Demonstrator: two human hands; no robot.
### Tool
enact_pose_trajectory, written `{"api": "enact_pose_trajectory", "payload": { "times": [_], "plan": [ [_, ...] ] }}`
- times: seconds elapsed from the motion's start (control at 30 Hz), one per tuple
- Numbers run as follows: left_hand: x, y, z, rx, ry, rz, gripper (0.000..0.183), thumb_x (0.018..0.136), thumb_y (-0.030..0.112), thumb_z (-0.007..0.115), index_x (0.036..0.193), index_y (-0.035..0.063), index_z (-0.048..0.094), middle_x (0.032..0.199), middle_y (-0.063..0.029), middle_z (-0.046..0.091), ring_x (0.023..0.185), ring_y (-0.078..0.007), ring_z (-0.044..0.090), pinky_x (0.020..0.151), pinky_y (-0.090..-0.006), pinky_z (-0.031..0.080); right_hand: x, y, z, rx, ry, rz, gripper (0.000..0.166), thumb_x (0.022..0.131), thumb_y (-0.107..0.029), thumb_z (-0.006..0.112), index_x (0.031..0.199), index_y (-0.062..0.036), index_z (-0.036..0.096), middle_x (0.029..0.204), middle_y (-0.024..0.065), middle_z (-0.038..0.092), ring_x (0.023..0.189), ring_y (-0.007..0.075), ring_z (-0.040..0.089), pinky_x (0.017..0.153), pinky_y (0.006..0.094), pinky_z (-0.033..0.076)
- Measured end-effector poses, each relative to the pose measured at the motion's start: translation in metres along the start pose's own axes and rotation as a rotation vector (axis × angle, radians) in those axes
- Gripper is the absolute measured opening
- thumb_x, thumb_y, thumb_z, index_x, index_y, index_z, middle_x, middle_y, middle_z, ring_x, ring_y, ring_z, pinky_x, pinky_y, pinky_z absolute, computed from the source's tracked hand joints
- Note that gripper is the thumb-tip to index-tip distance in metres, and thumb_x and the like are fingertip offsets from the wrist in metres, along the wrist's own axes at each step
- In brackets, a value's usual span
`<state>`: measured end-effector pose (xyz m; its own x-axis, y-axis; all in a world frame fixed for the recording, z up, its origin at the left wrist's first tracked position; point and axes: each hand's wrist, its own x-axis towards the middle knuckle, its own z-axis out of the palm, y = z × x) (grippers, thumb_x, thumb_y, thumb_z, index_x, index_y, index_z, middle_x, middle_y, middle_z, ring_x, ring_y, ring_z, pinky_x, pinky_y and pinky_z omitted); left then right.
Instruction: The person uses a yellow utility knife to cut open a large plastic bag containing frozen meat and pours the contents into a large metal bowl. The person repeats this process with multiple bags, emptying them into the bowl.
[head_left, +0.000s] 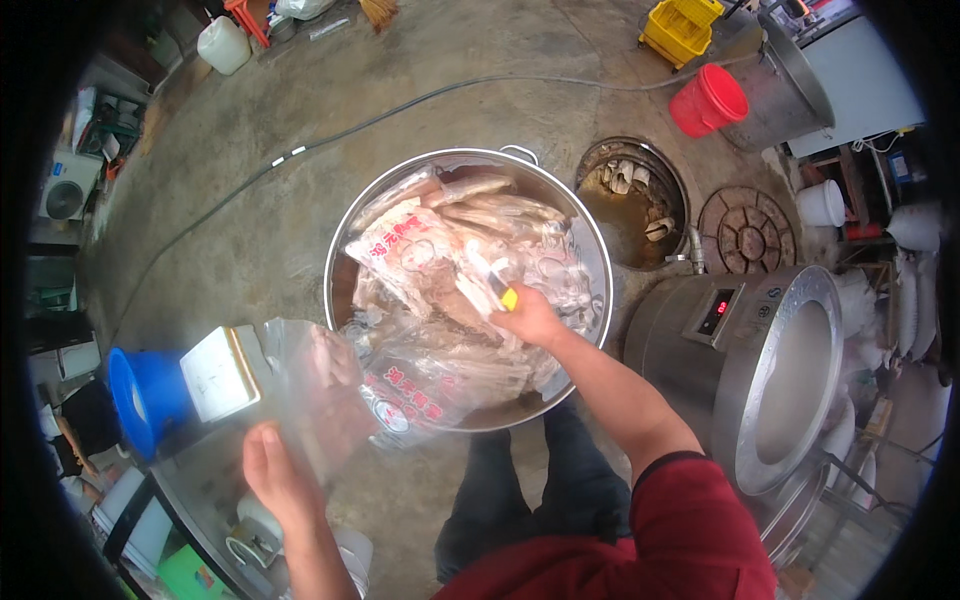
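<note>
A wide steel pot (328, 289) stands before my legs, heaped with pale meat pieces in clear plastic bags (409, 244), some bearing red print. My left hand (279, 472) is raised at the lower left, its fingers closed on the edge of a clear plastic bag (315, 390). That bag is stretched and blurred, with pale pieces inside, and its printed part drapes over the pot's near rim. Over the pot's contents, my right hand (529, 315) grips a small yellow-and-dark cutter (508, 298). Its tip points up and left; the blade is hard to make out.
An open drain pit (634, 217) lies right of the pot, beside a round cover (748, 231). A steel cooker (675, 382) with a lit display stands at right. A hose (420, 97) crosses the concrete floor. At left are a blue bucket (150, 397) and a white box (219, 373).
</note>
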<state>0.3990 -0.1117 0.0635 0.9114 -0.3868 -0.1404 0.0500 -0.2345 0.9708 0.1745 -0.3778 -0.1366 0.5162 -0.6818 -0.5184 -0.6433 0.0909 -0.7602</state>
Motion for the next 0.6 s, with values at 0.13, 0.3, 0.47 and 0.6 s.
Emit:
{"api": "enact_pose_trajectory", "payload": {
  "times": [0.13,0.3,0.47,0.6],
  "plan": [
    [-0.004,0.013,0.03,0.002,-0.047,-0.014,0.02,0.095,0.02,0.053,0.098,0.0009,0.059,0.082,0.0021,0.054,0.072,-0.0058,0.047,0.065,-0.0204,0.038,-0.048,0.021,-0.059,0.206,0.178,-0.042,0.051,0.072,-0.019,0.073,0.113,0.0044,0.056,0.096,0.0171,0.066,0.086,0.0236,0.063,0.078,0.034,0.049],
    [-0.012,0.013,0.074,0.109,-0.044,-0.037,0.022,0.095,0.02,0.053,0.104,0.0024,0.062,0.086,0.0022,0.055,0.075,-0.0073,0.047,0.068,-0.0218,0.038,-0.17,0.055,-0.203,0.173,0.57,0.058,0.058,0.072,-0.023,0.073,0.117,0.0092,0.053,0.101,0.0176,0.065,0.09,0.0213,0.062,0.081,0.0328,0.049],
    [-0.012,-0.005,0.087,-0.05,-0.133,-0.116,0.028,0.096,0.021,0.053,0.115,0.0012,0.056,0.113,-0.0075,0.057,0.102,-0.017,0.053,0.091,-0.0307,0.043,-0.316,0.115,-0.354,-0.109,0.954,0.306,0.053,0.074,-0.024,0.071,0.115,0.0055,0.054,0.096,0.0172,0.065,0.088,0.0235,0.063,0.078,0.0346,0.05],
    [-0.016,0.001,0.12,0.001,-0.185,-0.033,0.031,0.095,0.023,0.056,0.116,0.0006,0.056,0.111,-0.0075,0.058,0.101,-0.0167,0.053,0.091,-0.0307,0.042,-0.373,0.231,-0.412,-0.214,1.118,0.598,0.042,0.072,-0.027,0.071,0.103,-0.0005,0.061,0.085,0.0122,0.067,0.074,0.02,0.065,0.067,0.0343,0.051]
  ]
}}
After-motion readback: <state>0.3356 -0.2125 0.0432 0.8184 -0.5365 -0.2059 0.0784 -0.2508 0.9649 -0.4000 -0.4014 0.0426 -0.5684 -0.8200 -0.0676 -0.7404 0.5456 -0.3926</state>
